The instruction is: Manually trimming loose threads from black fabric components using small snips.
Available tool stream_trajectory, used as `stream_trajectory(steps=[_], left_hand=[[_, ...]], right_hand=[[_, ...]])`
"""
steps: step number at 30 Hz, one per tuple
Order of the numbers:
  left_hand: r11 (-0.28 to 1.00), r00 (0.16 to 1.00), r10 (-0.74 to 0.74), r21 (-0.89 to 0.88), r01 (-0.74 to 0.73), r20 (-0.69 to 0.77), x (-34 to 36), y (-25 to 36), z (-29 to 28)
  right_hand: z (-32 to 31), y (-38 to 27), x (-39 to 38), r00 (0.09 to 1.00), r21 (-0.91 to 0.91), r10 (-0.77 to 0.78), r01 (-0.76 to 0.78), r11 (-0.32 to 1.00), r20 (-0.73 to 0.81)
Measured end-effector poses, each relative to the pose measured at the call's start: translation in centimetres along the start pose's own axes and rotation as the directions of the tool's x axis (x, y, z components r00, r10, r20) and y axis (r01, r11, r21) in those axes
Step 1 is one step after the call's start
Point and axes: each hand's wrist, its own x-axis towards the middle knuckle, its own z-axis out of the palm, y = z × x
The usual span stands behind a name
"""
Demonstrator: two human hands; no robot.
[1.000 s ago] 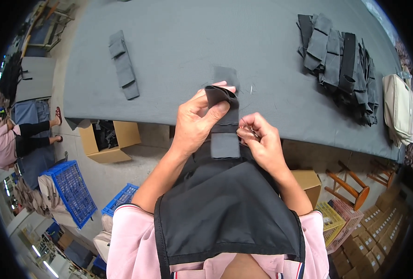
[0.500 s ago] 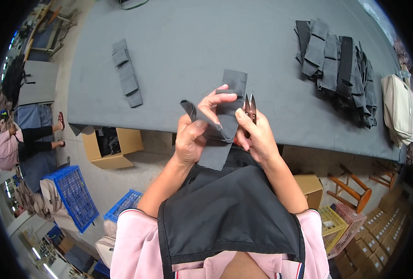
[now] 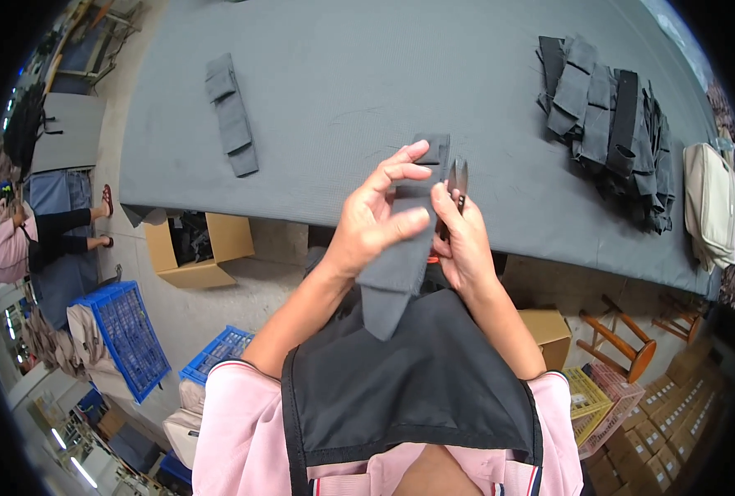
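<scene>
My right hand [image 3: 464, 244] is closed around a pair of dark thread snips [image 3: 458, 178], blades pointing away from me. Beside it a dark grey sewn fabric strip [image 3: 396, 269] with folded flaps stretches from the table edge down over my apron. The right fingers seem to pinch its edge, though the contact is partly hidden. My left hand [image 3: 376, 211] lies over the strip's left side, fingers and thumb apart and slightly blurred. Farther left a similar folded strip [image 3: 233, 116] rests on the table.
The grey-covered table [image 3: 326, 91] bears a heap of grey strips [image 3: 607, 124] at right, beside a cream bag [image 3: 709, 202]. Below stand an open carton [image 3: 165, 248], blue crates [image 3: 128, 339], a wooden stool [image 3: 624, 343] and a yellow crate [image 3: 587, 397]. Another person [image 3: 20, 240] is far left.
My left hand has let go of the raised flap and spread its fingers. The strip's near end now hangs lower and flatter. My right hand still holds the snips.
</scene>
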Motion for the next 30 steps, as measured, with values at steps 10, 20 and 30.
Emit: stream_trajectory(steps=[10,20,30], left_hand=[[0.934,0.990,-0.120,0.347,0.086,0.079,0.5,1.1,0.2],[0.966,0.983,-0.148,-0.230,0.121,-0.107,0.2,2.0,0.1],[0.957,0.953,-0.258,-0.179,0.229,-0.161,2.1,1.2,-3.1]], right_hand=[[-0.4,-1.0,0.6,0.966,-0.067,0.034,-0.017,0.998,0.256],[0.7,-1.5,0.2,0.980,-0.341,-0.172,0.196,0.919,0.101],[-0.2,-2.0,3.4,0.978,-0.428,-0.197,0.207,0.880,0.068]])
